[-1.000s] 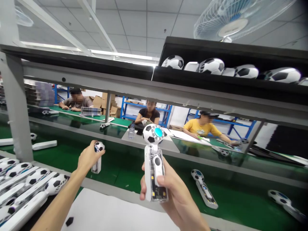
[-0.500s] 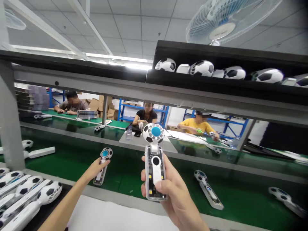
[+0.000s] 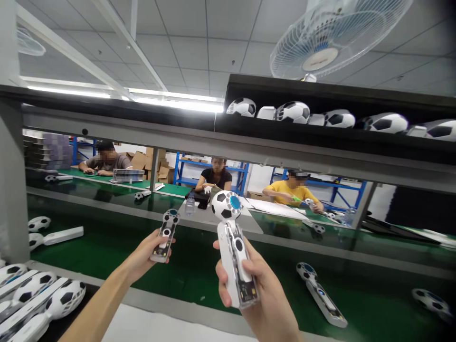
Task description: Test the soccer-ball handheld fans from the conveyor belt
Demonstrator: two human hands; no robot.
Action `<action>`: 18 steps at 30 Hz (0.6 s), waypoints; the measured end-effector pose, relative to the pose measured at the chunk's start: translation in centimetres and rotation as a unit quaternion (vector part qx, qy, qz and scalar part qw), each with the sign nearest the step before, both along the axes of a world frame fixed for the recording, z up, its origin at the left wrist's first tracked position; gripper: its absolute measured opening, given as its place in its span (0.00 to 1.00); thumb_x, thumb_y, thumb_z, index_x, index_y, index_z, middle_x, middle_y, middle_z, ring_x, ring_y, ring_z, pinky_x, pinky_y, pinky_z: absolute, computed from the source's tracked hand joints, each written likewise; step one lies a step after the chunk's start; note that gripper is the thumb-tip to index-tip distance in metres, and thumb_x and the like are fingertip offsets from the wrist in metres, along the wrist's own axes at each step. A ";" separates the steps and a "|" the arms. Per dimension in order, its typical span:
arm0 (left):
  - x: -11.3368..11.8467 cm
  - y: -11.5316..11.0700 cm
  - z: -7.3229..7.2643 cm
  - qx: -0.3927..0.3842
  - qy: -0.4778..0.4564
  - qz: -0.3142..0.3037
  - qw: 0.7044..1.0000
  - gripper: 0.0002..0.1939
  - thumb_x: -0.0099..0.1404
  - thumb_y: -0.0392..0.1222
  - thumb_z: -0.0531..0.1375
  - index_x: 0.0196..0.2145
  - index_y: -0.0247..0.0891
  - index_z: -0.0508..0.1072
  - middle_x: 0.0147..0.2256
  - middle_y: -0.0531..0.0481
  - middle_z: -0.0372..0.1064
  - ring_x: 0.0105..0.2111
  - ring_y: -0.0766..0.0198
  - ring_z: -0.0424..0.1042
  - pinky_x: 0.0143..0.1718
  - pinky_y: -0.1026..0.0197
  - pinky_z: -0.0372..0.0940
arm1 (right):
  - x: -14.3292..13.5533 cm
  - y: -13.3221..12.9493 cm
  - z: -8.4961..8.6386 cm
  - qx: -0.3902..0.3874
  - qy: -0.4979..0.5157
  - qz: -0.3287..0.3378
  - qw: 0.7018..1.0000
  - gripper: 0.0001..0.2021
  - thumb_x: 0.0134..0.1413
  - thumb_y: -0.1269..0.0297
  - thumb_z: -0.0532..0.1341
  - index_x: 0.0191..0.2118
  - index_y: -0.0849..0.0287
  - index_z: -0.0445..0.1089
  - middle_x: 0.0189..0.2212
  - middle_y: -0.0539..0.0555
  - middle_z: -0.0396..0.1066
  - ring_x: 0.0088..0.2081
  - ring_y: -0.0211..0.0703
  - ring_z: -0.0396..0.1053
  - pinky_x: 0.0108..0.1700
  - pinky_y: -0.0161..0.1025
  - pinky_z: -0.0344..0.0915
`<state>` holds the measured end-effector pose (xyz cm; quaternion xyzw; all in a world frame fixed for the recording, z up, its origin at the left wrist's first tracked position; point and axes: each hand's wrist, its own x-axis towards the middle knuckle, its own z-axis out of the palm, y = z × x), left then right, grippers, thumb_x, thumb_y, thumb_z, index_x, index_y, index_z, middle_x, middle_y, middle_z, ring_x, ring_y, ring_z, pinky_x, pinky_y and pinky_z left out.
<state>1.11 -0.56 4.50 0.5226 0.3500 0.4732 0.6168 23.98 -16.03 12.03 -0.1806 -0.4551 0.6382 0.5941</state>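
Note:
My right hand (image 3: 263, 285) is closed round the handle of a soccer-ball-headed handheld device (image 3: 228, 270), held up in front of me. Its black-and-white ball has a blue disc, and the handle's transparent front shows a dark circuit board; a white side faces me. My thumb lies along the front. Farther off, my left hand (image 3: 147, 251) grips a second soccer-ball-headed device (image 3: 164, 244) by its handle, ball end up, above the green conveyor belt (image 3: 192, 266).
Similar devices lie on the belt at right (image 3: 322, 297) and in a stack (image 3: 64, 299) at lower left. A shelf (image 3: 320, 133) bearing more crosses above. A grey post (image 3: 12, 190) stands left. Several co-workers sit across the belt. White paper (image 3: 149, 325) lies nearest me.
My left hand has closed round the second device and moved it up and right from the belt. My right hand has turned its device so that its white side shows.

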 end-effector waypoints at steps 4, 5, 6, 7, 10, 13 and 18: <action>1.0 -3.8 4.2 0.000 -0.138 -0.090 0.986 0.22 0.65 0.37 0.60 0.56 0.36 0.64 0.52 0.39 0.69 0.33 0.64 0.71 0.30 0.60 0.71 | 0.5 0.8 -0.3 -0.006 0.068 0.057 0.996 0.16 0.56 0.61 0.62 0.47 0.63 0.75 0.30 0.57 0.75 0.22 0.36 0.68 0.22 0.29 0.62; 1.2 -4.7 4.8 -0.007 -0.189 -0.119 0.975 0.21 0.65 0.35 0.59 0.56 0.34 0.65 0.51 0.38 0.69 0.32 0.64 0.71 0.28 0.61 0.71 | 0.6 1.0 -0.4 -0.014 0.090 0.060 0.994 0.15 0.54 0.62 0.63 0.46 0.63 0.76 0.33 0.58 0.77 0.23 0.35 0.67 0.21 0.28 0.62; 1.5 -5.5 5.2 -0.014 -0.240 -0.148 0.959 0.20 0.66 0.34 0.59 0.55 0.33 0.66 0.49 0.38 0.70 0.31 0.65 0.71 0.26 0.63 0.71 | 0.7 1.2 -0.5 -0.024 0.111 0.060 0.992 0.14 0.52 0.64 0.64 0.45 0.62 0.76 0.38 0.58 0.77 0.25 0.34 0.67 0.20 0.27 0.63; 1.8 -6.2 5.5 -0.018 -0.285 -0.178 0.942 0.18 0.66 0.34 0.58 0.53 0.31 0.67 0.48 0.38 0.71 0.30 0.66 0.71 0.24 0.65 0.70 | 0.8 1.3 -0.7 -0.035 0.129 0.059 0.989 0.14 0.51 0.65 0.64 0.44 0.62 0.76 0.41 0.58 0.77 0.26 0.33 0.67 0.20 0.26 0.64; 2.6 -8.0 5.6 -0.024 -0.380 -0.278 0.882 0.15 0.67 0.36 0.56 0.50 0.28 0.69 0.44 0.38 0.73 0.29 0.67 0.72 0.22 0.69 0.71 | 1.0 1.7 -1.0 -0.052 0.164 0.073 0.982 0.16 0.48 0.65 0.65 0.45 0.61 0.75 0.43 0.57 0.77 0.28 0.32 0.67 0.24 0.25 0.70; 3.1 -9.0 5.5 -0.002 -0.408 -0.348 0.844 0.16 0.68 0.38 0.54 0.51 0.29 0.69 0.44 0.39 0.73 0.30 0.67 0.74 0.20 0.70 0.71 | 1.2 1.5 -1.1 -0.045 0.176 0.081 0.980 0.17 0.49 0.66 0.64 0.46 0.61 0.74 0.46 0.56 0.76 0.30 0.33 0.70 0.27 0.26 0.72; 3.7 -10.3 5.7 0.094 -0.241 -0.313 0.914 0.22 0.65 0.44 0.59 0.55 0.35 0.65 0.35 0.42 0.74 0.24 0.62 0.75 0.23 0.64 0.70 | 1.1 1.2 -1.2 0.023 0.053 0.019 0.998 0.21 0.48 0.64 0.65 0.51 0.60 0.70 0.40 0.57 0.77 0.31 0.42 0.74 0.30 0.35 0.72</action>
